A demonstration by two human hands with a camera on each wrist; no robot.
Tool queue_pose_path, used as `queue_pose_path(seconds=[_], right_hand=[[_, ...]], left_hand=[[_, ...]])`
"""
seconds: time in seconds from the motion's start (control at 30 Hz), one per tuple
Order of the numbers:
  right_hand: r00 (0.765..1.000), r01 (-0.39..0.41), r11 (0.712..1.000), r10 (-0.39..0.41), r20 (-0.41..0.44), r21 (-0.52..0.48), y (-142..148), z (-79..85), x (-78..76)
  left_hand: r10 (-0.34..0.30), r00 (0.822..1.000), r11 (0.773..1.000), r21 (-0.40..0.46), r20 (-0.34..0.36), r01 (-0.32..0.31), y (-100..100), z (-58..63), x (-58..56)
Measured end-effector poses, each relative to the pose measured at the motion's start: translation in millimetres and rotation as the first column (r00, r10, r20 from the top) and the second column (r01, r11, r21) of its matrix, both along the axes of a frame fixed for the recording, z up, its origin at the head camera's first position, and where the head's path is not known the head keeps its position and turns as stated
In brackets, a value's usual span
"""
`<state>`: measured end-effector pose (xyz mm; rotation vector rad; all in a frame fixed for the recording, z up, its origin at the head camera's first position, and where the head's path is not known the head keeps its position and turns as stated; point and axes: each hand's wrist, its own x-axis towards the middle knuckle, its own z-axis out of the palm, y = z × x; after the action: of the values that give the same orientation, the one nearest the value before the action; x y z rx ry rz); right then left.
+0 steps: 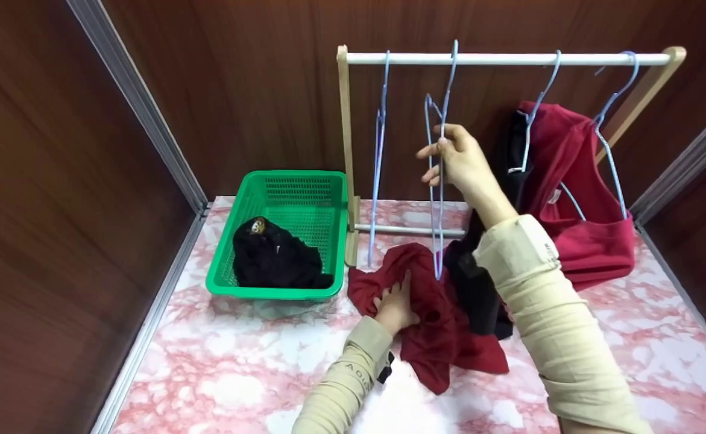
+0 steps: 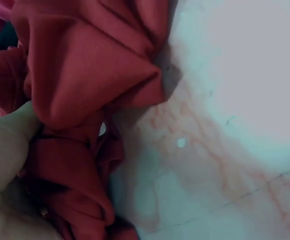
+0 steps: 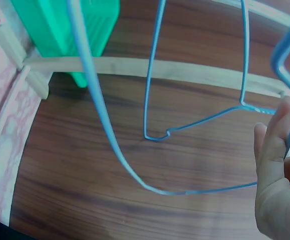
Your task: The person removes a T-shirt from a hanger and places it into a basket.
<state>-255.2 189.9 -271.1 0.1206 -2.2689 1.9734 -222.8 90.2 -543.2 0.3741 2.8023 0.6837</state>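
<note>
With thumb and fingers, my right hand (image 1: 464, 160) pinches a blue wire hanger (image 1: 440, 223) whose hook is up at the rail. In the right wrist view, the fingers (image 3: 275, 135) lie against the wire near the hanger's neck. Low on the floor, my left hand (image 1: 396, 308) is on a bunched dark red garment (image 1: 431, 337). The left wrist view shows folds of this red cloth (image 2: 84, 70) between the thumb and the rest of the hand, with some fingertips hidden.
A clothes rack (image 1: 509, 59) carries another bare hanger (image 1: 377, 181) on the left. To the right hang a black garment (image 1: 479, 295) and a crimson garment (image 1: 594, 259). Left of the rack, a green basket (image 1: 277, 293) holds a black garment (image 1: 277, 256). Brown panels (image 1: 238, 78) enclose the marbled floor (image 1: 220, 361).
</note>
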Motion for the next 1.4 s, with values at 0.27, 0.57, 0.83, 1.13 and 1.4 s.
queue_pose_path(seconds=[0.27,0.57,0.83,1.13,1.4], right_hand=[[0.999,0.043,0.997,-0.043,0.000,0.063,-10,2.5,-10.3],[0.998,0.070,0.994,-0.071,0.004,0.089,-20,8.0,-17.7],[0.994,0.089,0.994,-0.093,0.055,0.068,-20,7.7,-21.1],[0.995,0.064,0.996,-0.069,0.076,0.067,-16,1.1,-20.3],[0.993,0.072,0.995,-0.078,0.087,0.068,-12,-3.8,-21.8]], left_hand=[[-0.015,0.994,0.999,-0.040,-0.112,0.011,2,-2.9,3.4],[0.049,0.986,0.999,0.000,-0.157,-0.050,-1,-8.5,-1.7],[0.063,0.982,0.997,0.044,-0.178,-0.056,-3,-14.1,-6.9],[0.080,0.967,0.995,0.082,-0.242,-0.062,-8,-19.1,-9.2],[0.130,0.945,0.961,0.273,-0.302,-0.045,-19,-18.1,-11.2]])
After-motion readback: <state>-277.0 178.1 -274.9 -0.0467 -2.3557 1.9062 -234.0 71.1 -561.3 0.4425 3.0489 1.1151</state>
